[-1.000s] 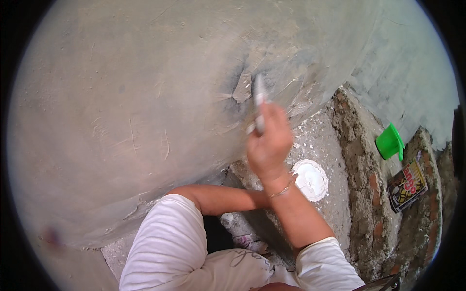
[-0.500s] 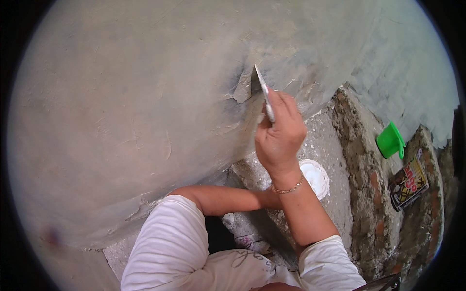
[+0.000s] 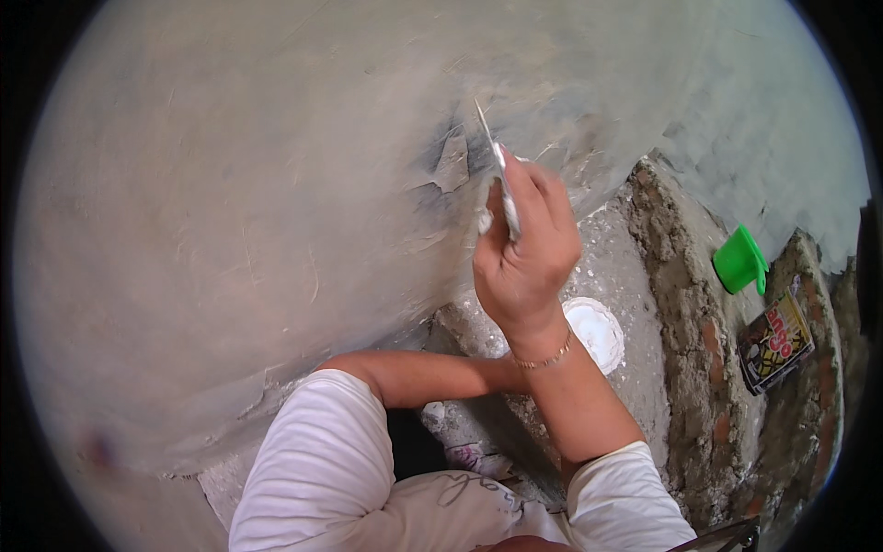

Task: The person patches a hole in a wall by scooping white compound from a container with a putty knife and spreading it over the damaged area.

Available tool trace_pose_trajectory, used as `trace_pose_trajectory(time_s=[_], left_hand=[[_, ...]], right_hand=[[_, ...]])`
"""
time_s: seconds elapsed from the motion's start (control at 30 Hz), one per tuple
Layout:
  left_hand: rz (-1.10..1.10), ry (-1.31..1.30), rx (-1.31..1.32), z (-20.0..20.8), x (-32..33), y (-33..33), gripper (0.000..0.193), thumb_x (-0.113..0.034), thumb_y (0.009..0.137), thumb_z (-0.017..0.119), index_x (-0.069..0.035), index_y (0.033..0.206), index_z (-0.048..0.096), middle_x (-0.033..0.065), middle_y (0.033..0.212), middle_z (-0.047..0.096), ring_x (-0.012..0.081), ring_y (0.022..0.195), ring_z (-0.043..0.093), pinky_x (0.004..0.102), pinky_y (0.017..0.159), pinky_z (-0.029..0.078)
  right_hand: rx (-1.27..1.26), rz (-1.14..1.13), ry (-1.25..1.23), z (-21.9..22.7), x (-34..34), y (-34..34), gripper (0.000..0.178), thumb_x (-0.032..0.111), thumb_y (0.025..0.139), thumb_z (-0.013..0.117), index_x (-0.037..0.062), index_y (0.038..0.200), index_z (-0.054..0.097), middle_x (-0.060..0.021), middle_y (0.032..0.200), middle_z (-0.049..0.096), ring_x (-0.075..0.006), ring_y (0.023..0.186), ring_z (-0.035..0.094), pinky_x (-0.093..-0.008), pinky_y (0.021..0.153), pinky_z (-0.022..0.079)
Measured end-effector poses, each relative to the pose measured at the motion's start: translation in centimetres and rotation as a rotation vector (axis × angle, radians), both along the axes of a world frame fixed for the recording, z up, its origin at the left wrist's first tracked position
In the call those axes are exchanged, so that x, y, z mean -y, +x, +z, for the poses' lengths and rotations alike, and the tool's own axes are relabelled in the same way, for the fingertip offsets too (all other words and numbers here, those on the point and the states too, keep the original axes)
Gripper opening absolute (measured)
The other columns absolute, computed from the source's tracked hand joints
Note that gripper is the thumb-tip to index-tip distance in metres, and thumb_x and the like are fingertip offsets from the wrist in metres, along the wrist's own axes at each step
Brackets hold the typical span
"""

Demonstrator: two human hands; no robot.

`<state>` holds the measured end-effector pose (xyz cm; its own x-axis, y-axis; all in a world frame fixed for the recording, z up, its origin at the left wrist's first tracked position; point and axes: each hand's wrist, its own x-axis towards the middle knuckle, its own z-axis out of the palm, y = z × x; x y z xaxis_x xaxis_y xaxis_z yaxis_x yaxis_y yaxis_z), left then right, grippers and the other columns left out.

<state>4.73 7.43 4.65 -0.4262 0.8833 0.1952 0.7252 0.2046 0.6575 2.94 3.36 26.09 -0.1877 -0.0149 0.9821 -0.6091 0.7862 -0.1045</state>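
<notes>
My right hand (image 3: 524,248) is raised against a grey plastered wall (image 3: 239,202) and grips a putty knife (image 3: 495,170), its thin blade seen edge-on and touching the wall. Just left of the blade tip is a darker, rough patch of fresh filler (image 3: 451,161). A thin bracelet circles my right wrist. My left forearm (image 3: 432,375) reaches to the right under my right arm, which hides the left hand. A round white dish of paste (image 3: 600,333) lies just past where the left forearm disappears; whether the hand holds it cannot be seen.
A rough concrete ledge (image 3: 625,258) runs below the wall, edged by crumbling brickwork (image 3: 685,304). A green plastic cup (image 3: 740,262) and a dark printed packet (image 3: 774,342) lie at the right. My knees in light clothing fill the bottom.
My right hand has moved up and slightly right along the wall with the putty knife, and the blade has turned more edge-on. The left arm and white dish stay where they were.
</notes>
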Motion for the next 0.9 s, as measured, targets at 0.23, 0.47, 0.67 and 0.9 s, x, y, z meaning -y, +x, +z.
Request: trace_pose_trajectory(time_s=[0.23,0.47,0.67,0.9], left_hand=[[0.015,-0.002,-0.004,0.9,0.9,0.0,0.091,-0.024,0.082,0.071,0.007,0.145,0.014,0.0302,0.147,0.022,0.0455,0.139,0.022,0.0526,0.117,0.017],[0.079,0.252,0.227,-9.2,-1.5,-3.0,0.071,-0.029,0.092,0.059,0.003,0.144,0.024,0.0213,0.145,0.030,0.0335,0.137,0.030,0.0421,0.116,0.022],[-0.040,0.190,0.103,-8.6,-1.2,-3.1,0.061,-0.032,0.098,0.048,0.001,0.145,0.028,0.0172,0.150,0.030,0.0261,0.139,0.027,0.0359,0.116,0.018],[-0.024,-0.065,-0.027,-1.3,1.2,-0.1,0.097,-0.025,0.077,0.073,0.007,0.145,0.012,0.0344,0.146,0.020,0.0472,0.139,0.021,0.0580,0.114,0.017]], right_hand=[[0.198,0.084,0.303,-4.5,4.3,4.3,0.054,-0.002,0.061,0.059,-0.0001,0.115,0.064,-0.0144,0.094,0.062,-0.0321,0.082,0.062,-0.0358,0.070,0.051],[0.492,0.061,-0.332,-5.4,-1.5,3.5,0.025,0.004,0.082,0.056,-0.0027,0.105,0.065,-0.0155,0.094,0.065,-0.0293,0.079,0.064,-0.0358,0.072,0.050],[0.796,-0.020,-0.930,-12.8,-4.4,-0.3,0.023,0.006,0.090,0.055,-0.0046,0.108,0.062,-0.0142,0.098,0.068,-0.0218,0.083,0.063,-0.0340,0.074,0.048],[0.687,0.275,-0.944,-10.8,1.5,0.3,0.023,0.004,0.091,0.054,-0.0056,0.111,0.059,-0.0127,0.090,0.065,-0.0208,0.083,0.061,-0.0339,0.077,0.048]])
